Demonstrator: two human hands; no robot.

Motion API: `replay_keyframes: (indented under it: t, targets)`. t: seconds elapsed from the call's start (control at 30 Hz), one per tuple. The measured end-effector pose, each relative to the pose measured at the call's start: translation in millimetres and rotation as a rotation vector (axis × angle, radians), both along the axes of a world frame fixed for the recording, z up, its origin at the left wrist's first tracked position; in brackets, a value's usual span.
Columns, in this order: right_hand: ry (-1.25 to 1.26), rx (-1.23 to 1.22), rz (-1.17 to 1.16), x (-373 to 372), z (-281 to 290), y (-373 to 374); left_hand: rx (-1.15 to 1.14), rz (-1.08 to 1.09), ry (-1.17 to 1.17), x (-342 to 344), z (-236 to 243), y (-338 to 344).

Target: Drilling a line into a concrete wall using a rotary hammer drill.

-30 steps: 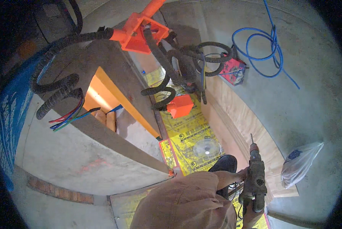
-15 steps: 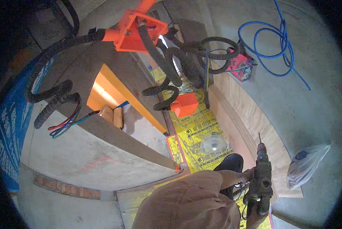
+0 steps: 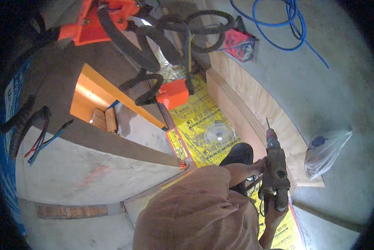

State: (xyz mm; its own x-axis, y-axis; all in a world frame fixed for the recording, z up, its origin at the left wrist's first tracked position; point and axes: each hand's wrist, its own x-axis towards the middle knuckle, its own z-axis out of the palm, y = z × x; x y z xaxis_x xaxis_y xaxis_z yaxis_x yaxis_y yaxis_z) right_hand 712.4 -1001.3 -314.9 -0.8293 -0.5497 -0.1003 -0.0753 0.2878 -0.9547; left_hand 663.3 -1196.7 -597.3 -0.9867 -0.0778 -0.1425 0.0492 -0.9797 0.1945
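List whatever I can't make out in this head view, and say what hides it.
All in the head view:
Left hand: fingertips, hidden behind the drill.
Right hand: trigger finger, hidden by the drill.
Plastic bag: contents, blurred by cloudy film.
Blue cable: upper part, cut off by the top edge.

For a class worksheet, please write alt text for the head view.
A person holds a power drill, left grip at its side and right grip at the rear, its bit pointing away. Around it are yellow sheeting, a wooden board, a plastic bag and an orange box.
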Motion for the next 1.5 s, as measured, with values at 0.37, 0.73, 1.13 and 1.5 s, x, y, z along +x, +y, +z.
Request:
replay_keyframes:
  t: [0.37,0.73,1.13,1.5]
  targets:
    - [0.172,0.047,-0.01,-2,9,-21,0.085,-0.112,0.112,-2,-6,-15]
    - [0.179,0.049,0.068,-6,12,-17,0.005,-0.186,0.206,6,-5,-20]
    - [0.228,0.014,0.075,-3,27,-29,-0.108,-0.267,0.332,19,-9,-32]
    - [0.18,0.064,0.037,-2,19,-23,-0.208,-0.307,0.463,16,-13,-43]
